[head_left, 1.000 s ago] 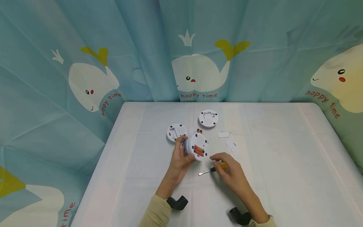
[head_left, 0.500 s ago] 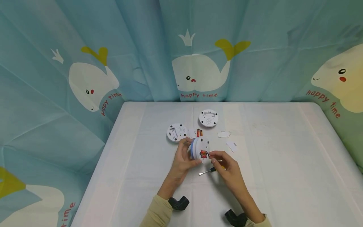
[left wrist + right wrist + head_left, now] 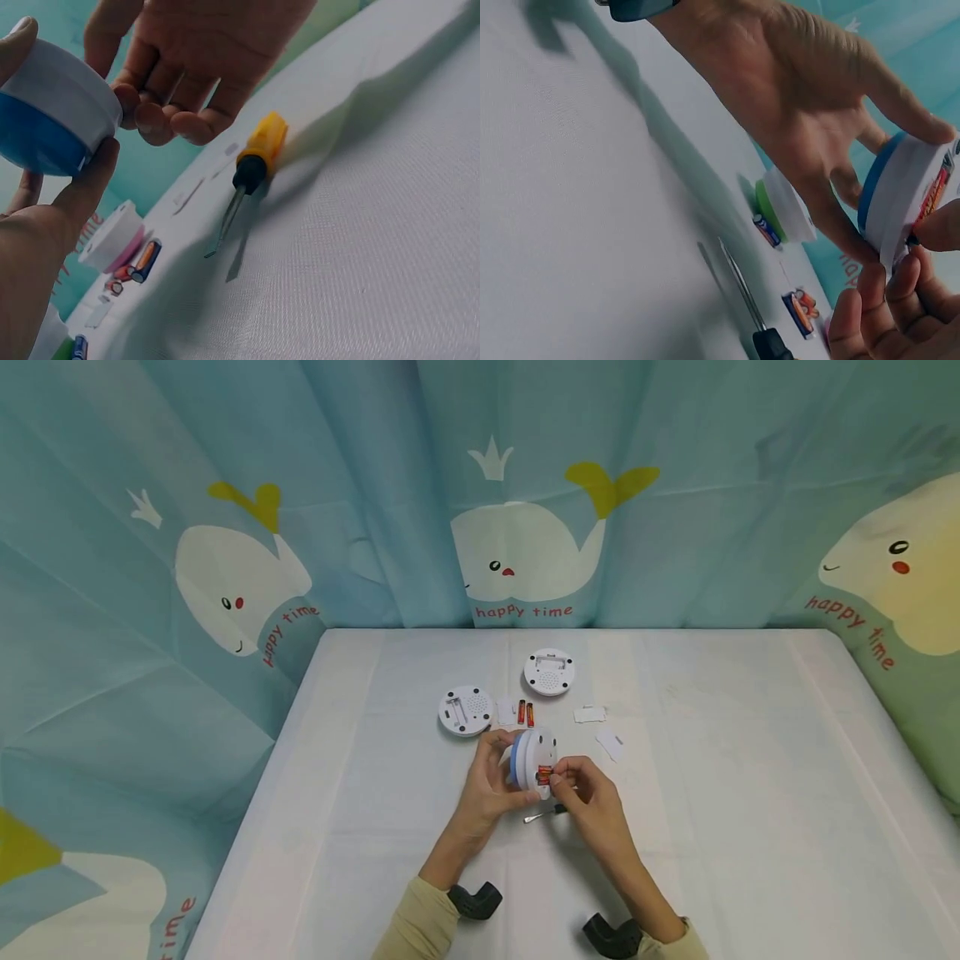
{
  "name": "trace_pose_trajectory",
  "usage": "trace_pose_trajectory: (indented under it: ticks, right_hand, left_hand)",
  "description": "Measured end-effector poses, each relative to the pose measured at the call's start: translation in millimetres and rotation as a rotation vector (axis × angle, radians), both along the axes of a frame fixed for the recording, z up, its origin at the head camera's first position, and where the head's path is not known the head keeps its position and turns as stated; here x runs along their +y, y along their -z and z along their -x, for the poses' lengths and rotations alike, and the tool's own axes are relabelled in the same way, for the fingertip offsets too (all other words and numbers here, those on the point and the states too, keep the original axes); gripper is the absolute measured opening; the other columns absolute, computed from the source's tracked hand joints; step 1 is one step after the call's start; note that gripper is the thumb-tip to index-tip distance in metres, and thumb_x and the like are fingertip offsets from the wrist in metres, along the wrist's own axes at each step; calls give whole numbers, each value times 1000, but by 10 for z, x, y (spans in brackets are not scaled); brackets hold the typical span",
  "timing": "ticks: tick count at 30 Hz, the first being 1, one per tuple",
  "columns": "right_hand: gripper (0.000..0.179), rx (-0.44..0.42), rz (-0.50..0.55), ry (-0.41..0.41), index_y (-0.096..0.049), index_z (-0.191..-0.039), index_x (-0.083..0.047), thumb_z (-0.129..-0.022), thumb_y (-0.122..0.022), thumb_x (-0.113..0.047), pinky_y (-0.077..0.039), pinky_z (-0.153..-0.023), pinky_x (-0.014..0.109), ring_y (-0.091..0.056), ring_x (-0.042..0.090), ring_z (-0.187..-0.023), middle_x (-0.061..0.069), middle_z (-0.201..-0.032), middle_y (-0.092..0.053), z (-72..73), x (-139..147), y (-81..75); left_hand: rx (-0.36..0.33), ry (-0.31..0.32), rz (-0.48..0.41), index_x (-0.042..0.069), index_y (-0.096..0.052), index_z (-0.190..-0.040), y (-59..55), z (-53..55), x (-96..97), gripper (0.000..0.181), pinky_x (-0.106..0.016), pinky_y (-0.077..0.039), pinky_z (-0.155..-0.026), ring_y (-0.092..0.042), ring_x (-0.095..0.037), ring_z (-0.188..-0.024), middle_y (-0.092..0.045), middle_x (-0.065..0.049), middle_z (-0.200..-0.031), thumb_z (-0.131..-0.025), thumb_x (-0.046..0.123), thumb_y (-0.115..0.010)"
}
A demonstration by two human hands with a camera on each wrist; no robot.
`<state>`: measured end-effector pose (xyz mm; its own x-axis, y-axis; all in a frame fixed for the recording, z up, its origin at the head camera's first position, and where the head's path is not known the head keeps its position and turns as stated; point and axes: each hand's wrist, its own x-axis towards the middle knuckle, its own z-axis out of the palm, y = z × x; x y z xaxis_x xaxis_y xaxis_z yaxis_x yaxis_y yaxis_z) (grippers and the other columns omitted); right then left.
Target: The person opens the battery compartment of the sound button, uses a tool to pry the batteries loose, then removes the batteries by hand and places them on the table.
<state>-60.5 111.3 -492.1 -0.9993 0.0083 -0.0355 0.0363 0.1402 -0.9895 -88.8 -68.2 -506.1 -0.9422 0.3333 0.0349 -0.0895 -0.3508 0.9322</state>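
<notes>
My left hand (image 3: 480, 795) grips a round white device with a blue band (image 3: 527, 764) by its rim, tilted so its underside faces right. Red batteries (image 3: 934, 191) sit in its uncovered compartment. My right hand (image 3: 594, 802) reaches in at that compartment; in the right wrist view its thumb (image 3: 941, 225) touches the end of a battery while other fingers curl below the rim. Whether they pinch the battery is hidden. Under the hands lies a flathead screwdriver (image 3: 251, 169) with a yellow and black handle, touched by neither hand.
Two similar round devices (image 3: 550, 672) (image 3: 465, 711) lie upside down with bare battery compartments. Loose batteries (image 3: 526, 713) rest beside a white cover (image 3: 506, 711). More white covers (image 3: 590, 714) (image 3: 610, 744) lie to the right. A whale-print curtain (image 3: 397, 527) hangs behind the table.
The device in my left hand has turned to face right and shifted slightly right and down. My right hand has moved left, from beside the device to its battery compartment.
</notes>
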Motion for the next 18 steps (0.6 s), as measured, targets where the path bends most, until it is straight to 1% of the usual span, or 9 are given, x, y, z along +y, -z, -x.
trace_pose_trajectory:
  ticks: [4,8,11,15,18]
  right_hand:
    - [13,-23,-41,24,-63,-109,-3,-100,-68,-12,-50,-76,20,-60,7,-85,6,-93,-64,-12,-28,-10]
    - [14,-17,-68,32,-61,-108,-4,-101,-67,-14,-49,-77,20,-60,6,-86,7,-96,-66,-29,-39,-15]
    - [14,-8,-54,35,-59,-108,-4,-101,-66,-13,-48,-75,20,-59,6,-83,6,-94,-64,-42,-43,-22]
    - [16,-4,-30,31,-55,-108,-3,-101,-66,-12,-47,-74,20,-58,6,-81,3,-92,-61,-58,-46,-30]
    - [17,9,-7,24,-54,-110,-2,-101,-66,-11,-49,-74,20,-59,6,-81,3,-92,-62,-69,-43,-24]
  left_hand:
    - [15,7,28,24,-40,-130,9,-5,10,74,-35,-53,-105,-44,-32,-141,-37,-8,-159,-78,-1,-87]
    - [32,20,39,22,-39,-131,18,-4,21,74,-37,-53,-105,-44,-34,-142,-36,-10,-161,-80,0,-87]
    - [44,21,40,21,-38,-131,17,-4,26,73,-38,-53,-105,-44,-34,-142,-36,-10,-160,-80,1,-87]
    - [46,9,45,25,-41,-128,18,-6,21,73,-38,-53,-105,-45,-33,-141,-37,-8,-159,-78,2,-88]
    - [45,9,40,27,-42,-127,18,-7,21,74,-38,-53,-105,-45,-32,-141,-37,-9,-160,-76,0,-89]
